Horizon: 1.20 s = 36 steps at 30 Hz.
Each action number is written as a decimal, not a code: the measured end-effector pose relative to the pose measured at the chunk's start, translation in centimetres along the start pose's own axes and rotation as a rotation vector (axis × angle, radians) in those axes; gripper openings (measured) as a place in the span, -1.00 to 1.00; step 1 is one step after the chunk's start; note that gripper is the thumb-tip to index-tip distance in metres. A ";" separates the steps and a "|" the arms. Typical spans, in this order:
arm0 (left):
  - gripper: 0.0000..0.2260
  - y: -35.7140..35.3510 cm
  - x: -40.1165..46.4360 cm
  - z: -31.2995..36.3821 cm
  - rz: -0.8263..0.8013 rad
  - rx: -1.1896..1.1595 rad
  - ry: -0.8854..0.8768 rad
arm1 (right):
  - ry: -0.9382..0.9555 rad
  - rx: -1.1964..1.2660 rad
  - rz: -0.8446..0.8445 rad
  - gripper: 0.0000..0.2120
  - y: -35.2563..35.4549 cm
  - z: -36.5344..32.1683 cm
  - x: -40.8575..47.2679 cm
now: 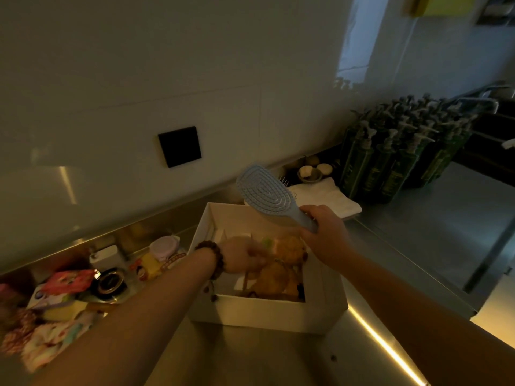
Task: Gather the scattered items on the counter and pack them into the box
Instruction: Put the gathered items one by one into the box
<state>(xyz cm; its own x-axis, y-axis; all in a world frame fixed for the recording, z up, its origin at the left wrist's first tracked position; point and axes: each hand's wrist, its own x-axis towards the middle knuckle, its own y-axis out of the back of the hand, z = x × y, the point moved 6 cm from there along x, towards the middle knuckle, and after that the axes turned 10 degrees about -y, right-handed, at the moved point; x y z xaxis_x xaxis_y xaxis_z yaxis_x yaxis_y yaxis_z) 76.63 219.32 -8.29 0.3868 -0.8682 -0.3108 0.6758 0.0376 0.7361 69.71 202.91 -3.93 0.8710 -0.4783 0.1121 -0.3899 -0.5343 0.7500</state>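
A white open box (267, 310) stands on the steel counter in front of me. Inside lie orange and yellow soft items (281, 271), blurred. My right hand (326, 229) grips the handle of a light blue hairbrush (264, 190), held above the box's far right corner with the head tilted up and left. My left hand (245, 256), with a bead bracelet on the wrist, reaches into the box among the items; it is blurred and I cannot tell if it holds anything. Scattered items (64, 291) lie on the counter left of the box: colourful packets, a lilac-lidded jar (165, 247), patterned cloth.
Several dark green pump bottles (401, 151) stand at the back right. A folded white towel (326, 199) and small bowls (309, 172) lie behind the box. A black square plate (179, 146) is on the wall. The counter edge runs along the right.
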 end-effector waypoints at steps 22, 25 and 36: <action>-0.72 2.7 -1.4 -4.0 0.480 -0.083 0.010 | -0.086 -0.559 -0.263 -0.69 -6.9 0.3 2.4; -0.77 1.4 -0.4 -5.0 0.415 -0.103 0.059 | -0.072 -0.597 -0.276 -0.79 -7.7 0.6 2.7; -0.45 0.3 0.8 -7.2 0.407 -0.032 0.187 | 0.044 -0.723 -0.283 -0.73 -10.1 1.8 1.7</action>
<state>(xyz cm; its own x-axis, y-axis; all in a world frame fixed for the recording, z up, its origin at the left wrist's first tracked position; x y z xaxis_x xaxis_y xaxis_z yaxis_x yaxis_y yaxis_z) 81.69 222.19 -12.67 0.7300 -0.6753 -0.1050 0.4628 0.3754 0.8030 74.61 206.24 -12.47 0.9253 -0.3554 -0.1323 0.1275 -0.0371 0.9911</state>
